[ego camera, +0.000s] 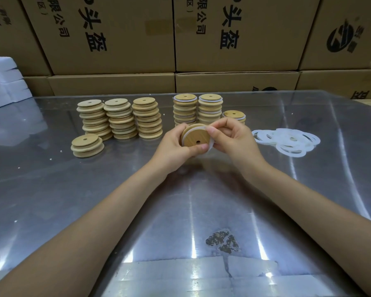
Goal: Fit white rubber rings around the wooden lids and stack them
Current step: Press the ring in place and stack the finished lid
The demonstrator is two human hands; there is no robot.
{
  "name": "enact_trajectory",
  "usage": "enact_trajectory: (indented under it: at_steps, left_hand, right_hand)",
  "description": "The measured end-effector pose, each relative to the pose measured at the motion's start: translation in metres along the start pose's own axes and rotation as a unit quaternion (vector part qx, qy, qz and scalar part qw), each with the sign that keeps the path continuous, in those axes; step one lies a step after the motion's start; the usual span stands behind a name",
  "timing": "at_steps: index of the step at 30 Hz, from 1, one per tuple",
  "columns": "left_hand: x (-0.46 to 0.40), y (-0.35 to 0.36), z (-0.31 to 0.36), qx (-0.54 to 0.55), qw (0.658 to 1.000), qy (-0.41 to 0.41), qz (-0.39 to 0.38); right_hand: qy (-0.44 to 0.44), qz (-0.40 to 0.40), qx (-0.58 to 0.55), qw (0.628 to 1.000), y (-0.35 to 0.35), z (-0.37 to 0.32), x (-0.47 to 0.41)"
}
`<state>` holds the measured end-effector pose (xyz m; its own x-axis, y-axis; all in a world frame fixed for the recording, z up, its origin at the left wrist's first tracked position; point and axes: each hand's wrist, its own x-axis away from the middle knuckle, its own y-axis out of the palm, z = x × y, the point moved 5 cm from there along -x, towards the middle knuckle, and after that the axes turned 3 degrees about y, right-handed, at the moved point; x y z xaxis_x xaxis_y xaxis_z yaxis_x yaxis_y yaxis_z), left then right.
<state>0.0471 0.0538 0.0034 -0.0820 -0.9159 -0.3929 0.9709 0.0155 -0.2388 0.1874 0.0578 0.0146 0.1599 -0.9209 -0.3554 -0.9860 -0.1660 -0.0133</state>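
both hands clamp one wooden lid [197, 137] above the table [51, 189], left hand [176, 146] cradling, right hand [229, 136] pinching a white ring [210, 144] half-seated on its rim. printed cartons [116, 35] behind read "头盔" and "限公司". open steel up front. bare stacks [120, 118] left, ringed stacks [198, 109] behind, loose rings [287, 140] right.

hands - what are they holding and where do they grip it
Both hands hold one wooden lid by its rim: left hand on its left and lower edge, right hand stretching the white ring over its right edge.
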Motion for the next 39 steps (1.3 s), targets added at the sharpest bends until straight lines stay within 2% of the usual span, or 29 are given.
enact_trajectory:
  at_steps: [4,6,8,10,11,17,22,24,31,39]
  left_hand:
    - [0.003,0.004,-0.004,0.088,0.996,-0.031,-0.008]
    - [0.004,0.003,-0.002,0.094,0.995,-0.033,-0.008]
    - [0.003,-0.001,0.001,-0.007,1.000,0.007,0.005]
    - [0.002,-0.003,0.006,-0.154,0.986,0.059,0.009]
    - [0.001,-0.004,0.006,-0.178,0.982,0.068,0.010]
    - [-0.002,-0.002,0.006,-0.072,0.996,0.047,-0.010]
    - [0.000,-0.001,0.002,0.027,0.999,0.010,0.017]
    - [0.000,-0.003,0.003,0.029,0.999,0.010,0.022]
    - [0.000,-0.003,0.003,0.035,0.999,-0.002,0.014]
    - [0.000,-0.006,-0.004,0.109,0.992,-0.054,0.036]
  right_hand:
    - [-0.048,0.015,0.058,0.997,-0.003,-0.004,0.000]
    - [-0.077,0.001,0.088,0.993,-0.002,-0.006,0.000]
    - [-0.094,-0.008,0.137,0.986,0.000,-0.004,0.003]
    - [-0.095,0.001,0.183,0.979,0.000,-0.003,0.003]
    - [-0.090,0.006,0.186,0.978,-0.001,-0.002,0.003]
    - [-0.040,0.003,0.050,0.998,-0.002,-0.001,-0.002]
    - [-0.075,0.001,0.068,0.995,-0.002,-0.007,0.000]
    - [-0.078,-0.001,0.090,0.993,-0.002,-0.006,0.001]
    - [0.028,0.018,0.001,0.999,-0.004,0.006,-0.002]
    - [0.049,-0.021,0.061,0.997,-0.008,0.010,-0.001]
